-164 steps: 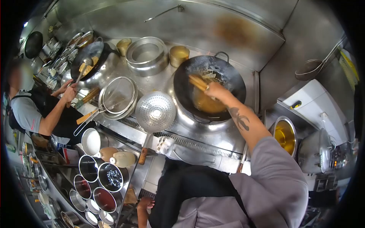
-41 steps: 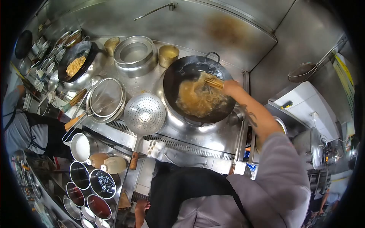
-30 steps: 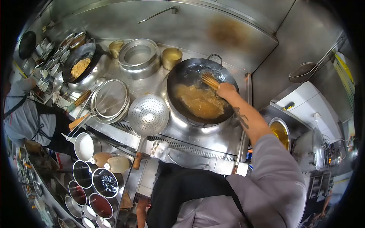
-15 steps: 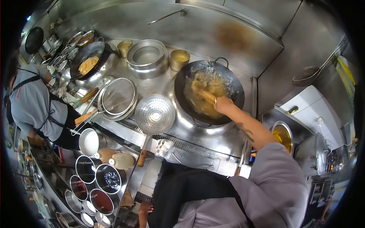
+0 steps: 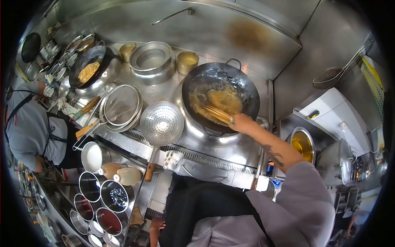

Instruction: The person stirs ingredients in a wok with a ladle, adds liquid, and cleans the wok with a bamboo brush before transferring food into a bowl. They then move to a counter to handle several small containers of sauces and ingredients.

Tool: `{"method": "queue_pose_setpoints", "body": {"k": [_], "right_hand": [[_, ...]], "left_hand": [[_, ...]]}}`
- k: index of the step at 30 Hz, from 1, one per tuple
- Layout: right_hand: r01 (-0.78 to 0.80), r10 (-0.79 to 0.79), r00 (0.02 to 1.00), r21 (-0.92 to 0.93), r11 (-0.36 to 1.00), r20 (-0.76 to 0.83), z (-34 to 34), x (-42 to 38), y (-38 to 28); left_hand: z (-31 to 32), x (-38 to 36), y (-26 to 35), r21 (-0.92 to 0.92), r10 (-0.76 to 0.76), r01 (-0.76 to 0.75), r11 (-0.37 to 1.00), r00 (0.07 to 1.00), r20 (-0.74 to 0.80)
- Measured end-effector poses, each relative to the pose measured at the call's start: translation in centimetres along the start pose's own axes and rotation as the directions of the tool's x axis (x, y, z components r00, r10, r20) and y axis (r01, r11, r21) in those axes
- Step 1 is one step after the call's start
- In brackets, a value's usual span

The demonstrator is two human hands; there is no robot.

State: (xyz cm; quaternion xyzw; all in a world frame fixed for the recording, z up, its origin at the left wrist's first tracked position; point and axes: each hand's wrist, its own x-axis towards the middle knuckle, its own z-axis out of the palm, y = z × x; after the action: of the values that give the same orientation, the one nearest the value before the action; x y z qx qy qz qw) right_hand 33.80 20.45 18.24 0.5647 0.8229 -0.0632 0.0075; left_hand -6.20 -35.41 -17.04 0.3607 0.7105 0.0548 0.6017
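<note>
My right hand [image 5: 242, 123] is closed round a bamboo brush [image 5: 218, 114], whose splayed bristles reach into brown liquid [image 5: 224, 101] in a large black wok [image 5: 251, 99] on the steel stove. Dark wet patches and foam cover the wok's far side. Down by my black apron, at the lower edge, my left hand [image 5: 157, 224] hangs near the counter; its fingers look curled, but what they hold, if anything, is hidden. Left of the wok lies a perforated ladle [image 5: 162, 123] with a wooden handle.
Strainers [image 5: 121, 105], a steel pot [image 5: 152, 61] and a second wok [image 5: 109, 68] holding food stand to the left. Sauce containers [image 5: 109, 221] and bottles [image 5: 128, 175] fill the lower left. A co-worker [image 5: 35, 127] stands at far left. An oil bowl [image 5: 302, 144] sits right.
My right hand has moved slightly down in the wok, and the brush now points more to the left. The view has shifted a little. The co-worker's arms have moved.
</note>
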Motion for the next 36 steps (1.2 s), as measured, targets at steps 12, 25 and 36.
{"method": "queue_pose_setpoints", "body": {"k": [12,25,36], "right_hand": [[-0.148,0.148,0.986,-0.010,0.989,0.081,-1.7,-0.5,5.3],[0.182,-0.169,0.981,0.175,0.968,-0.091,0.9,1.1,-3.2],[-0.044,0.044,0.996,0.006,0.999,0.073,0.2,2.5,-0.2]], "left_hand": [[-0.8,2.6,-0.9,-0.555,-0.400,0.383,0.739,0.911,0.095],[1.5,1.5,-1.7,0.876,0.783,-0.438,0.202,0.609,0.125],[-4.5,2.2,5.3,0.816,0.482,-0.334,0.472,0.873,0.079]]}}
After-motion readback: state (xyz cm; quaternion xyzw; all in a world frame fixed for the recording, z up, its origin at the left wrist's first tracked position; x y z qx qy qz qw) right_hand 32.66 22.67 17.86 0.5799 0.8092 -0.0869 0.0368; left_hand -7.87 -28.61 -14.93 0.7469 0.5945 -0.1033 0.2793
